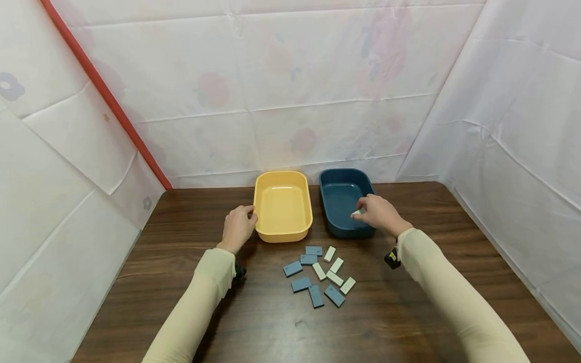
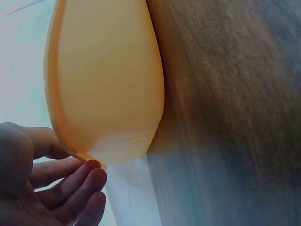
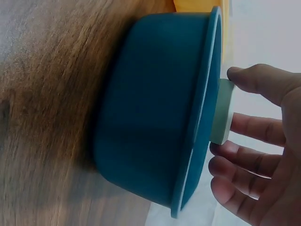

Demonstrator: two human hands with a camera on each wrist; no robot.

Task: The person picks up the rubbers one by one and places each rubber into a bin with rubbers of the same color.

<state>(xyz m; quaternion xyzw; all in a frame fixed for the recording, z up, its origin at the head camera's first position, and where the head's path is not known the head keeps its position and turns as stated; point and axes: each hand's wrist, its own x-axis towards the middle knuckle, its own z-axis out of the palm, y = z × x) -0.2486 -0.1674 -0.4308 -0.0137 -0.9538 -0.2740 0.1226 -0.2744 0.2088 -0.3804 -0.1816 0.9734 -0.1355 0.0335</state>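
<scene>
My right hand point(image 1: 381, 214) pinches a small white block point(image 3: 223, 111) between thumb and fingertips, over the near right part of a dark blue tub point(image 1: 343, 233). In the right wrist view the block overlaps the tub's rim. Over at the left, my left hand point(image 1: 238, 227) grips the left rim of a yellow tub point(image 1: 283, 237), thumb and fingers meeting at its edge in the left wrist view. Nothing lies inside the yellow tub. Toward me on the table lie several grey-blue blocks point(image 1: 300, 285) and several white blocks point(image 1: 335, 279), loosely scattered flat.
Both tubs stand side by side at the back of a dark wooden table point(image 1: 181, 282), near a white patterned sheet point(image 1: 272, 126). More white sheeting hangs at left and right. A red strip point(image 1: 109, 101) runs down the back left corner.
</scene>
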